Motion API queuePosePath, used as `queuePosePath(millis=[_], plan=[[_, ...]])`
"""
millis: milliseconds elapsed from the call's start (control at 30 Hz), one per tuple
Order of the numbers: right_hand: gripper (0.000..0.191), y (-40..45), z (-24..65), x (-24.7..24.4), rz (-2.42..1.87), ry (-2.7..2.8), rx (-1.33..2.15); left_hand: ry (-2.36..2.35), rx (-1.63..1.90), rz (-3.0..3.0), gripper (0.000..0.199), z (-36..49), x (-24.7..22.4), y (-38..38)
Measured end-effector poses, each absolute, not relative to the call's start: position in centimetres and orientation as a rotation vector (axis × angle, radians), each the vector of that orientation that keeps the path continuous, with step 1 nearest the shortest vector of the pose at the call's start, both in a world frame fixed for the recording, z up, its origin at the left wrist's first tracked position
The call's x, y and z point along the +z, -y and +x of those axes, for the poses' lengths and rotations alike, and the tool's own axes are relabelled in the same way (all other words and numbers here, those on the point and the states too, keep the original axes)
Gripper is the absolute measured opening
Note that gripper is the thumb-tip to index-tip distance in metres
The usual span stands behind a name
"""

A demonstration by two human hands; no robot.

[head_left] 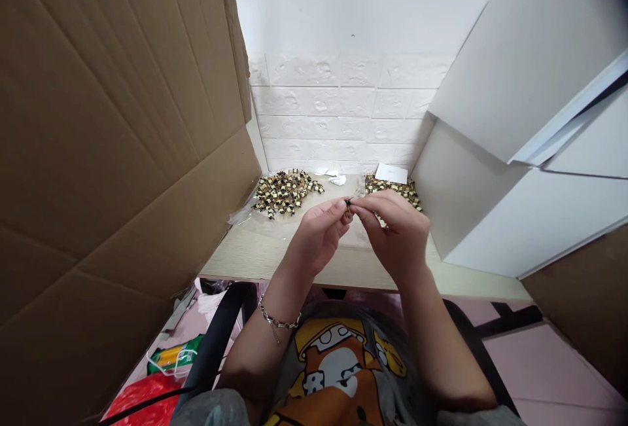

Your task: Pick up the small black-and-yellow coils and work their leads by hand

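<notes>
Above the front of the table, my left hand [321, 233] and my right hand [395, 230] meet at their fingertips. Between them is a small dark part [348, 205] with a bit of gold colour, too small to make out fully. The left thumb and fingers are closed around it, and the right thumb and forefinger pinch at its side. Behind the left hand lies a loose pile of small black-and-yellow parts [284, 192]. A second pile of similar parts [416, 198] is partly hidden by my right hand.
A white paper slip [391, 173] lies on the right pile, and white scraps [337, 179] lie near the wall. A tall cardboard sheet [122, 118] borders the left side; white boxes [483, 171] border the right. Clear plastic [241, 214] sits at the table's left edge.
</notes>
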State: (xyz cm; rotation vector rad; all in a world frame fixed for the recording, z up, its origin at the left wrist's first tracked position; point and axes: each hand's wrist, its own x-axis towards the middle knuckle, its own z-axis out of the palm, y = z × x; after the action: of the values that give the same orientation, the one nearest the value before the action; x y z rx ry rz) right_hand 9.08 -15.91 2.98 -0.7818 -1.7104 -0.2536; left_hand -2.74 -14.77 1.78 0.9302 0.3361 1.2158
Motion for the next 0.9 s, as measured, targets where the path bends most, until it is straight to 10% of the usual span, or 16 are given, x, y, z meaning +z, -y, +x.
queuePosePath(millis=[900], plan=[[0.014, 15.1, 10.0, 2.6, -0.889, 1.779, -0.559, -0.455, 1.205, 1.111, 0.012, -2.2, 2.1, 13.3]])
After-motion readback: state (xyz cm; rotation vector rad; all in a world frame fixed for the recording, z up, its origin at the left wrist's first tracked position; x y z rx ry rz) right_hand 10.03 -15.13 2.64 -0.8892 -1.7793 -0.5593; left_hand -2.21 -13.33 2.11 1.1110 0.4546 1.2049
